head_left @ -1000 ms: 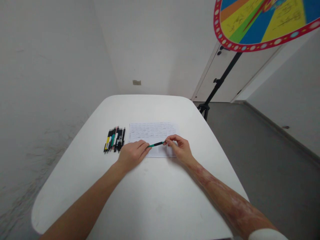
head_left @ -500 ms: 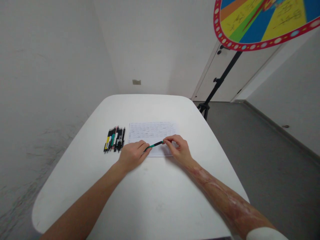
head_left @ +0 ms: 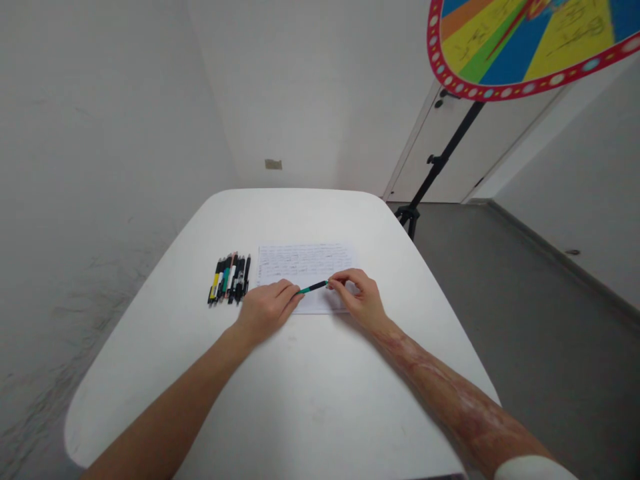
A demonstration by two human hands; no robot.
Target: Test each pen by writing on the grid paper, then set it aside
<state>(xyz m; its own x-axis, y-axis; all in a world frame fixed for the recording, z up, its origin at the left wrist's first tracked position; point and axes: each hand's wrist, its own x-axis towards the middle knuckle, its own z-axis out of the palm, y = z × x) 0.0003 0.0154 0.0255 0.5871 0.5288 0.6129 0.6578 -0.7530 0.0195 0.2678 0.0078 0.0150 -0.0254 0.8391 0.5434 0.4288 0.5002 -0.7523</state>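
The lower view is being filled by the white counter (head_left: 310, 400), by which everything close to the hands is being carried. Beyond its right edge, a multicoloured wheel (head_left: 505, 60) is being held up by a dark stand (head_left: 453, 143). On the counter, a written sheet of paper (head_left: 305, 259) is being partly covered by the left hand (head_left: 265, 307) and the right hand (head_left: 361, 293). Just left of the paper, a row of pens (head_left: 227, 280) is being bordered at its near right corner by the left hand.

Above the near half of the paper, a green-and-black pen (head_left: 315, 287) is being held between both hands. Its left end is being gripped by the left hand, the grip closed around it; its right end is being pinched by the right hand, the grip narrowed to thumb and fingertips.

A slip is being risked: were the narrow pinch being loosened, or the ends being pressed unevenly, the pen could be tipped or dropped onto the paper. Its long axis is being kept mostly crosswise, the right end angled towards the far side. Because both ends are being masked by fingers, the writing tip cannot be told.
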